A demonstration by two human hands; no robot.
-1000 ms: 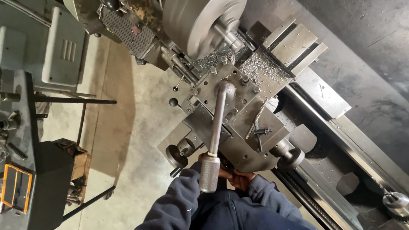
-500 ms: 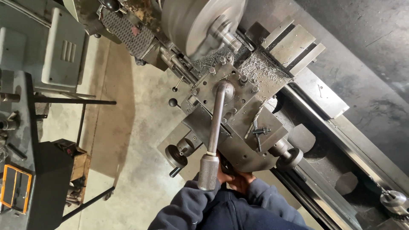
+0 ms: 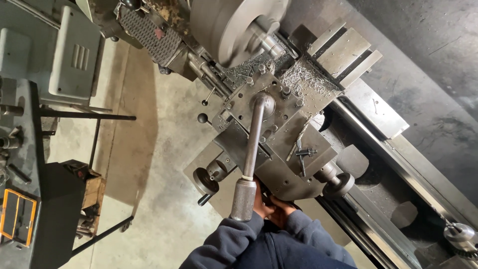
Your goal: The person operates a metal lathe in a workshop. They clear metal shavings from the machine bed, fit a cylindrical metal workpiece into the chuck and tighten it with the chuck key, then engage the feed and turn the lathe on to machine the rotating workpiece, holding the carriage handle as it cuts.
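Since a second ago the long lever handle (image 3: 251,149) has swung slightly, its grip end now nearer six o'clock. My hands (image 3: 271,206) sit bunched just under that grip; I can't tell how closed they are or what they hold. At twelve o'clock the lathe chuck (image 3: 231,25) looms, metal chips (image 3: 303,79) beside it. I judge I'm tightening the tool post (image 3: 264,107); next calls for steady pull.

Hands (image 3: 271,206) beside lathe (image 3: 279,129) wrench handle (image 3: 244,199).
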